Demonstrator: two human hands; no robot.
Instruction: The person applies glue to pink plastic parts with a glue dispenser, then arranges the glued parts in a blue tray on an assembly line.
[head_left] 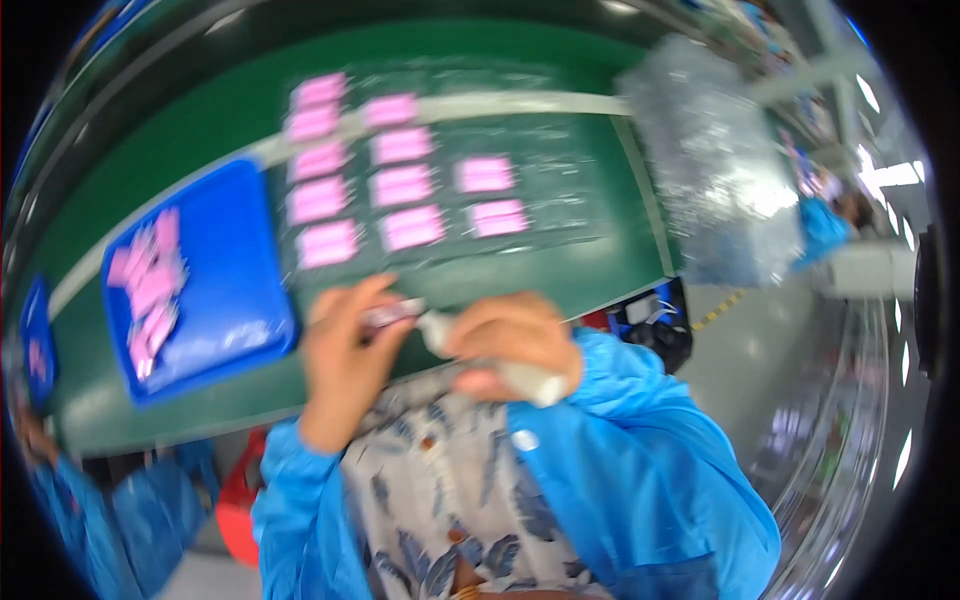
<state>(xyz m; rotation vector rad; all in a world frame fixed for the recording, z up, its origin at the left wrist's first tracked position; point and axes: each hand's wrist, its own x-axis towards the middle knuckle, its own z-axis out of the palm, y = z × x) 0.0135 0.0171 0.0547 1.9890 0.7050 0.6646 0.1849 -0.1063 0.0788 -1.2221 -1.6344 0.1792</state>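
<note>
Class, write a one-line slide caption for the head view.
Left hand holding a small piece, right hand a white object, near a blue tray and rows of pink pieces.

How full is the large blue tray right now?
Partly full: pink pieces lie in a loose pile along the left side of the large blue tray; its right side is bare.
</note>
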